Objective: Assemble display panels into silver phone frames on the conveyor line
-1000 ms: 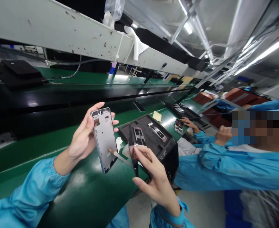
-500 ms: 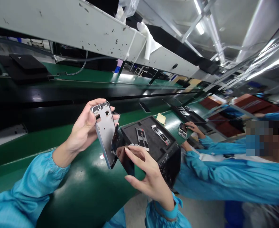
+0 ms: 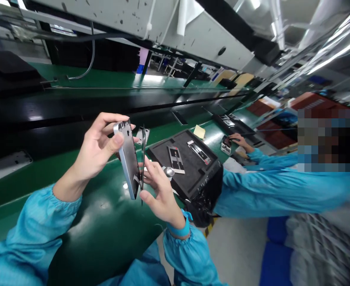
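My left hand [image 3: 99, 145] is closed around the upper part of a silver-blue phone frame [image 3: 128, 165], held tilted upright above the green bench. Its inner side faces right. Close beside it stands a thin dark phone screen [image 3: 143, 159], seen almost edge-on, with my right hand [image 3: 158, 186] gripping it by its right side. Near their lower ends a small strip seems to link the screen and the frame. Just right of my right hand is a round metal object [image 3: 169, 171]. Behind the screen lies a pale phone part [image 3: 142, 135], partly hidden.
A black foam-lined tray [image 3: 189, 180] at right holds two phone parts. Beyond it are a yellow pad [image 3: 199, 131] and a co-worker's hand [image 3: 239, 140] at a phone. A dark conveyor belt [image 3: 103, 115] runs behind, carrying a white panel [image 3: 8, 167] at left.
The screen has turned from a slanted, face-showing position to nearly edge-on and come closer alongside the frame. My right hand has moved left and up with it. The view has shifted.
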The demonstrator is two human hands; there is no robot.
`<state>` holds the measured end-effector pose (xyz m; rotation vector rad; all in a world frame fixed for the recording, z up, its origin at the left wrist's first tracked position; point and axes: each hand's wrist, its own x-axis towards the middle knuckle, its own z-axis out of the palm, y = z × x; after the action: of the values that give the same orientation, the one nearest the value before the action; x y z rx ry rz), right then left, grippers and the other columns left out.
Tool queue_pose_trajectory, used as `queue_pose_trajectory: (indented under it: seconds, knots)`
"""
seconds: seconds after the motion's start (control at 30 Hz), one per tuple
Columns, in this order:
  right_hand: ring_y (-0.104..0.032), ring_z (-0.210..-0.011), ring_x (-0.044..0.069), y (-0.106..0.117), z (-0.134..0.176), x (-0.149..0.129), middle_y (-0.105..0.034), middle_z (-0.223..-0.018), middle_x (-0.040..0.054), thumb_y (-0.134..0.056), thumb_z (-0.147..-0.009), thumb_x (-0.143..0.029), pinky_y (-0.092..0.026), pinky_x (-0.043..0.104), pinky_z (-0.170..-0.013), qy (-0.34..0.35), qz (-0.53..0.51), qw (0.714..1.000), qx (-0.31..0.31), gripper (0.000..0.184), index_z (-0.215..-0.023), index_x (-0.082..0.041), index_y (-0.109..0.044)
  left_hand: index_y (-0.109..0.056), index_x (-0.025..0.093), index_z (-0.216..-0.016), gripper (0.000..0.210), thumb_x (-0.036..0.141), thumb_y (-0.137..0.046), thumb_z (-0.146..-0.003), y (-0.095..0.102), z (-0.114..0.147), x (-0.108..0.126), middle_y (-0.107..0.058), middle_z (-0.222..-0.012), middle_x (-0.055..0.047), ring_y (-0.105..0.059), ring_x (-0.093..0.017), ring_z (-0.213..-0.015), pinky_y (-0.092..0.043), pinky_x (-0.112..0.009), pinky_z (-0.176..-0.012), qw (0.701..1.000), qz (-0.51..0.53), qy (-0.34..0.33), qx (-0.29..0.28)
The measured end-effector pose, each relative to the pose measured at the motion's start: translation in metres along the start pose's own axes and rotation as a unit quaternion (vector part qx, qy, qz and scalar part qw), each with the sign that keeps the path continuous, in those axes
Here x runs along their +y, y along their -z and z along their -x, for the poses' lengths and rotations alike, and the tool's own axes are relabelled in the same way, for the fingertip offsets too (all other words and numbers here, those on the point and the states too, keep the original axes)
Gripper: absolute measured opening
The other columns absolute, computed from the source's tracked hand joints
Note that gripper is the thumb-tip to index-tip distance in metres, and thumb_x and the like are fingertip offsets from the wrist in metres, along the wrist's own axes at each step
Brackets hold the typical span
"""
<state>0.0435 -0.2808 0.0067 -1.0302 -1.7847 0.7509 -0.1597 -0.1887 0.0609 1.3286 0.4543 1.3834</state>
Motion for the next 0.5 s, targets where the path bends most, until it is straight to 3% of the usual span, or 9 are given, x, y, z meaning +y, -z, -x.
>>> queue_pose_trajectory:
  seconds: [0.13,0.3,0.4,0.5]
  knots:
    - [-0.069,-0.116,0.027,-0.001,0.004,0.001,-0.055,-0.136,0.0133,-0.061,-0.101,-0.067,-0.064,0.046,-0.099,-0.001,-0.015,1.000,-0.002,0.082,-0.170,-0.034,-0.031,-0.069,0.022,-0.120,0.047,0.052,-0.085,-0.087,0.000,-0.002,0.000,-0.075,-0.122,-0.012,-0.077,-0.028,-0.108,-0.065,-0.035,-0.086,1.000,-0.022,-0.005,-0.017]
    - [-0.061,-0.123,0.031,-0.013,0.002,0.009,-0.054,-0.136,0.0153,-0.061,-0.101,-0.066,-0.062,0.051,-0.104,0.019,0.023,0.999,0.021,0.086,-0.172,-0.031,-0.028,-0.069,0.019,-0.109,0.040,0.049,-0.086,-0.087,-0.007,-0.003,0.003,-0.074,-0.111,-0.009,-0.075,-0.020,-0.093,-0.063,-0.025,-0.073,0.998,-0.054,-0.028,-0.031]
    - [-0.060,-0.123,0.031,-0.019,-0.001,0.014,-0.054,-0.135,0.0157,-0.056,-0.102,-0.069,-0.061,0.052,-0.103,0.037,0.043,0.998,0.024,0.088,-0.173,-0.030,-0.022,-0.068,0.019,-0.110,0.040,0.047,-0.086,-0.087,-0.006,-0.003,0.002,-0.072,-0.111,-0.008,-0.075,-0.020,-0.092,-0.061,-0.020,-0.062,0.996,-0.070,-0.042,-0.045]
    - [-0.060,-0.122,0.030,-0.022,-0.004,0.014,-0.054,-0.136,0.0159,-0.055,-0.103,-0.068,-0.061,0.053,-0.103,0.064,0.044,0.997,0.030,0.087,-0.173,-0.031,-0.020,-0.066,0.020,-0.114,0.042,0.047,-0.085,-0.087,-0.001,-0.004,-0.001,-0.071,-0.111,-0.008,-0.075,-0.017,-0.077,-0.057,-0.018,-0.049,0.993,-0.084,-0.056,-0.062]
